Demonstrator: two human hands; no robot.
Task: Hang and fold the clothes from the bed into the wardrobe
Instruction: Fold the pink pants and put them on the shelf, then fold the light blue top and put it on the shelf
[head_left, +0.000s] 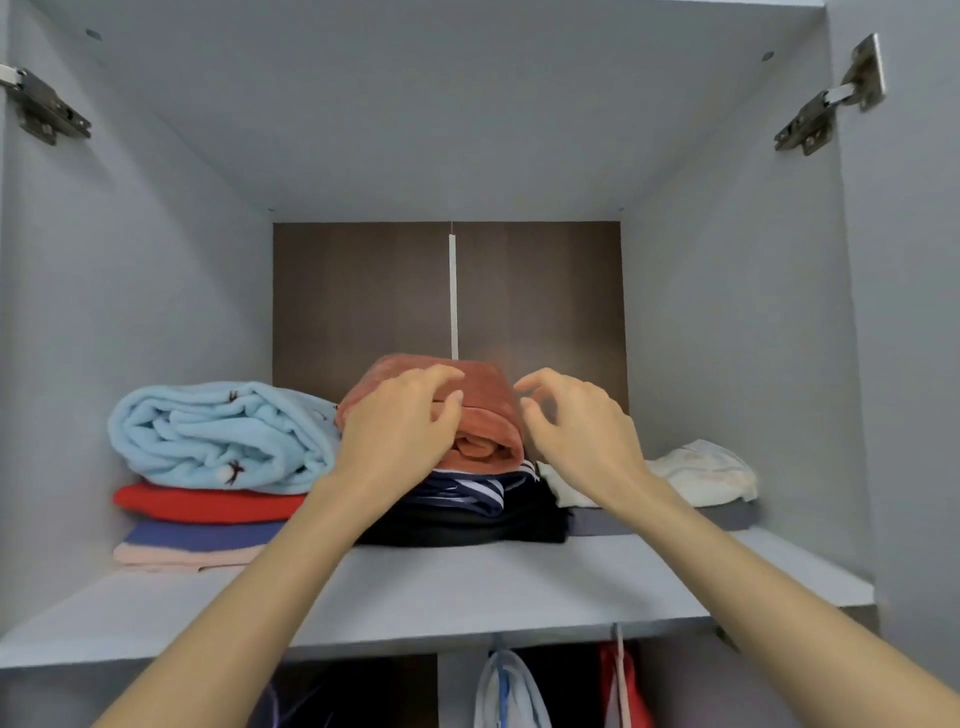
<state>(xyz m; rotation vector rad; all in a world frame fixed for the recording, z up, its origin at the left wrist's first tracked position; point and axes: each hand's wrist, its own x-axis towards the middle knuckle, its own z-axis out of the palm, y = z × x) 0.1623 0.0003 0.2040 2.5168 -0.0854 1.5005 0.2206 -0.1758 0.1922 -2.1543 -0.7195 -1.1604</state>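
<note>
Nearest to you, at the bottom edge of the view, your two bare forearms reach up and forward into an open wardrobe (156, 260). Beneath them, under the shelf (467, 582), a pale white-and-blue garment (509, 691) and a red garment (623, 691) hang side by side.

Farther in, on the shelf, your left hand (400, 431) lies on a rust-coloured folded fleece (488, 415), with its fingers bent over the upper fold. Whether it grips the cloth or only presses it cannot be told. Your right hand (576, 426) hovers just beside the fleece's right edge, its fingers loosely curled around nothing.

The fleece sits on top of the middle stack, on a navy-and-white striped garment (478, 491), which lies on a black garment (519, 519). To the left, touching the fleece, is a light blue fleece bundle (208, 436) on top of a red folded garment (208, 504). To the right lies a white garment (701, 473). Behind everything is the brown back panel (363, 291).

The placing looks nearly done, but the bulky fleece is the risk. Its open rolled end faces you, so it may spring loose or slide forward when you let go. A hard push backward could drag the striped layer out of square. A sideways nudge could tip the blue bundle.
</note>
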